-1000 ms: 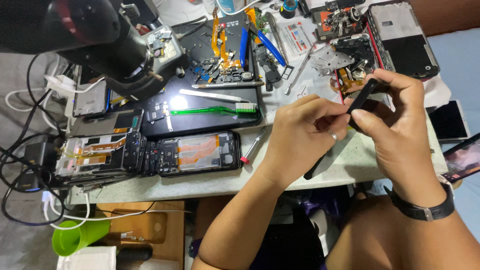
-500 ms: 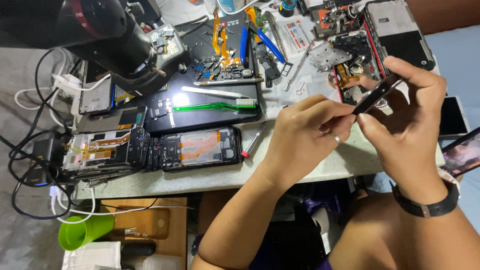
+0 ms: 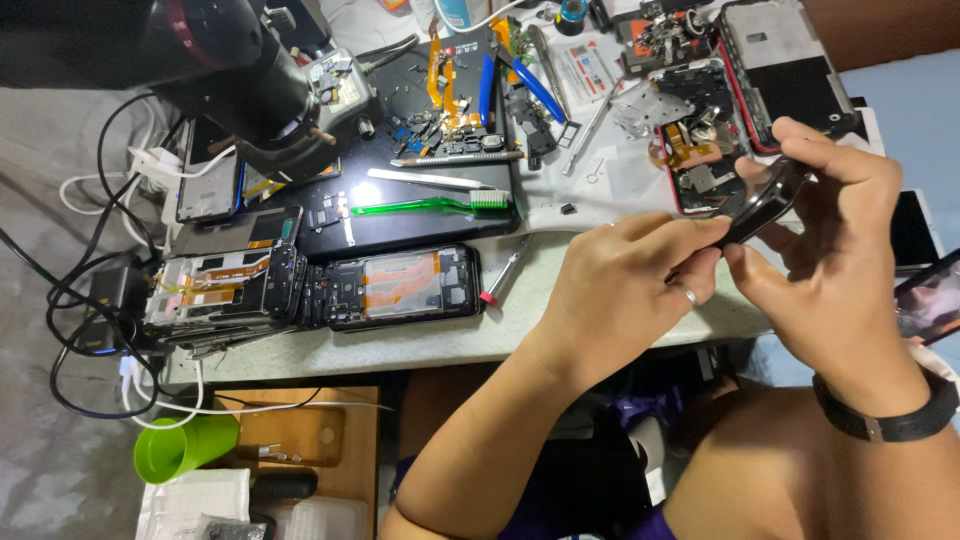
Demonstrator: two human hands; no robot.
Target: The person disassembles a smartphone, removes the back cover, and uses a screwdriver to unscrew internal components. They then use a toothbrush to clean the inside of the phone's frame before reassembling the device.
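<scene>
Both of my hands hold a thin dark phone [image 3: 766, 203] edge-on above the right part of the workbench. My left hand [image 3: 625, 290], with a ring on one finger, pinches its lower end. My right hand [image 3: 835, 240], a black band on its wrist, wraps over the upper end from the right. Just behind the phone lies an opened red-framed phone [image 3: 693, 140] with its insides showing.
A microscope [image 3: 250, 75] hangs over a black mat [image 3: 400, 215] with a green toothbrush [image 3: 425, 206], a white one and blue-handled pliers [image 3: 520, 80]. Opened phones [image 3: 400, 287] are stacked at the front left beside tangled cables. A red-tipped screwdriver [image 3: 507, 269] lies near my left hand. A green cup [image 3: 185, 447] stands below.
My hands have lifted the dark phone slightly and turned it, the right hand now closing over its top end. The view has shifted a little to the right.
</scene>
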